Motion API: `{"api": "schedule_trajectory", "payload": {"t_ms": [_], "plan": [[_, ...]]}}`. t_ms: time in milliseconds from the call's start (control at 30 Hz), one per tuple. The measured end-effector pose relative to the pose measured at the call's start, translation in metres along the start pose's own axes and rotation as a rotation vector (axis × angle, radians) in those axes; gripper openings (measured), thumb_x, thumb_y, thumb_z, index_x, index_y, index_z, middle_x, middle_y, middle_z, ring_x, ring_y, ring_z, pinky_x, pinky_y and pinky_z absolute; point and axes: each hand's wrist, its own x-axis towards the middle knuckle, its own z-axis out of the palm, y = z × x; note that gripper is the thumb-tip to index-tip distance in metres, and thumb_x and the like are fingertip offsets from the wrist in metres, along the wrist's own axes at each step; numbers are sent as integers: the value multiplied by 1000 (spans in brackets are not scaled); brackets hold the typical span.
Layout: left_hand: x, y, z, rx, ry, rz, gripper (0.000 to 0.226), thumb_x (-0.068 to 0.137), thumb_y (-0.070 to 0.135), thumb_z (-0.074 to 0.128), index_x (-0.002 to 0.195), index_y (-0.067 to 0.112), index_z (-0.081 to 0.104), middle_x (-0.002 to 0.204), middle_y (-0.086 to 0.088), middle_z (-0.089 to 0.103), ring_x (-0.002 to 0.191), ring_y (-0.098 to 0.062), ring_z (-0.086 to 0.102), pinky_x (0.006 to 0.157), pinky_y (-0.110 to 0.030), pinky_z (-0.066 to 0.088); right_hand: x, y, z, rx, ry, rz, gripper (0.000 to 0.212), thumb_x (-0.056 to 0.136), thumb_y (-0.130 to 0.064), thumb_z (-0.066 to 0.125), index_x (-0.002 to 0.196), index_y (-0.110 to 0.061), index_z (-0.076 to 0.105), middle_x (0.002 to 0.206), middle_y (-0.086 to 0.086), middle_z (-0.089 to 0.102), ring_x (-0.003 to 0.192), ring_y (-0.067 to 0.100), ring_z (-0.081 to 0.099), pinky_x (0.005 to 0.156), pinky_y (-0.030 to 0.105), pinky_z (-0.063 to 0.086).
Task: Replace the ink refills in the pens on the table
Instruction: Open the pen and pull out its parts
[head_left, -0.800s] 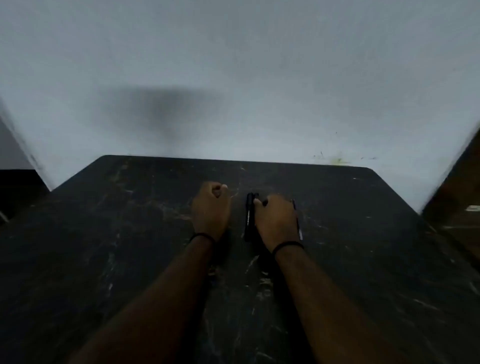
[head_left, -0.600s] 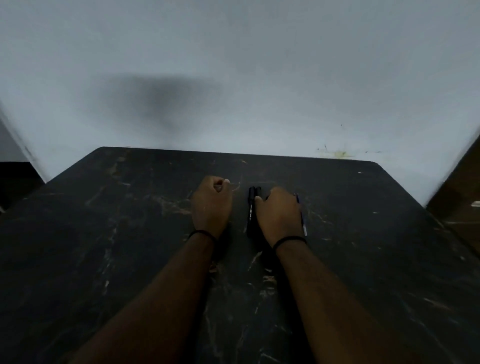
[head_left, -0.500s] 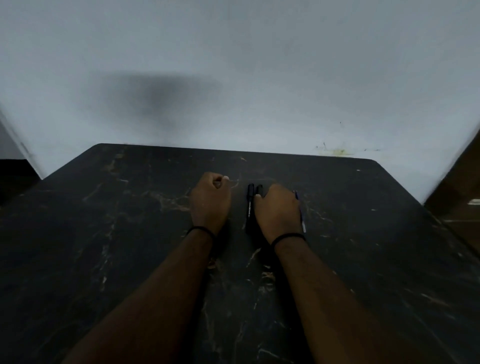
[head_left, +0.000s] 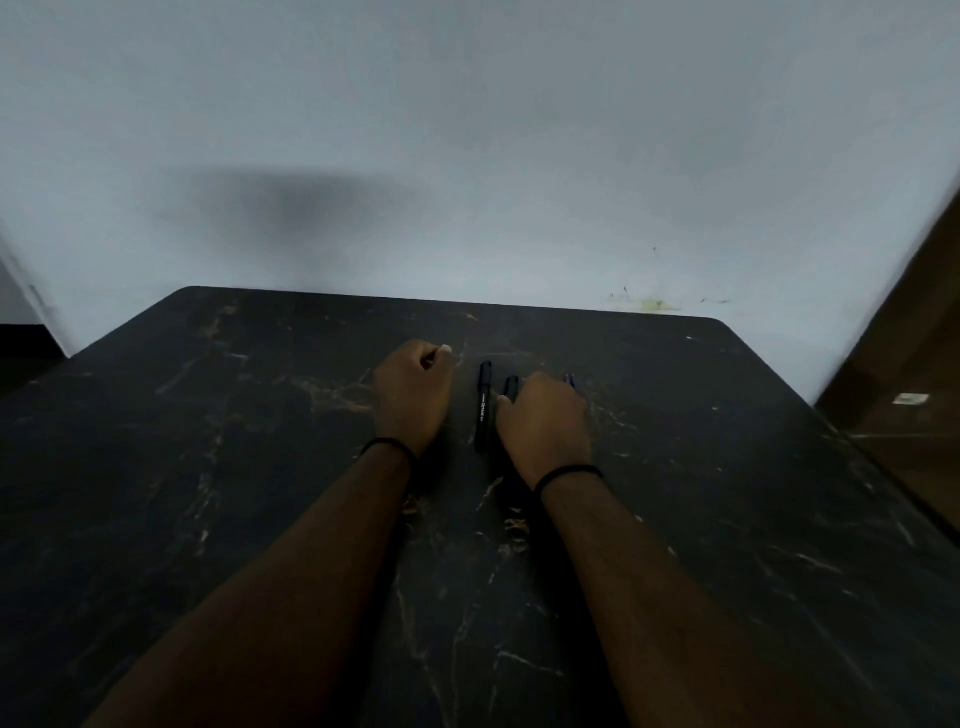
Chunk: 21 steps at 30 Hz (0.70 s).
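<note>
Nearest, both forearms stretch over the dark marble-patterned counter. Left hand rests fisted, its grip pressed together around nothing visible. Right hand curls over a black pen, beside another black pen with white lettering; a blue tip peeks beyond.

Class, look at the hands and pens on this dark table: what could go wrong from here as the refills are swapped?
1. The black pen lies loose between the fists; the right hand could roll it away.
2. The right hand hides most of a second black pen and a blue one, so parts could get mixed.
3. Dim light and the dark table could hide small pieces.
</note>
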Motion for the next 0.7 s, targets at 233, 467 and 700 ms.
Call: {"api": "schedule_trajectory", "payload": {"t_ms": [233,467,700], "plan": [[-7,5,-1,1,-71,91,40,95,31,56,66,4,60,64,-11,64,63,-27,62,65,-42,52,-2,0,3,-19,-30,-3,35,92,-27,57,63,-12,45,82,10,68,84,30,66,66,27,41],[-18,6,-12,-222,-143,-32,30,98,33,57,85,8,67,62,-2,64,43,-8,53,48,-28,46,-11,2,-3,211,107,4,27,92,-35,53,77,-13,56,67,1,57,60,20,57,50,27,34],[-38,11,-28,-490,-226,-63,41,99,46,49,97,11,70,66,-7,61,41,-13,46,41,-21,37,-32,8,-10,242,250,-359,10,101,-23,50,94,-15,52,74,-8,44,54,2,36,49,23,24]]}}
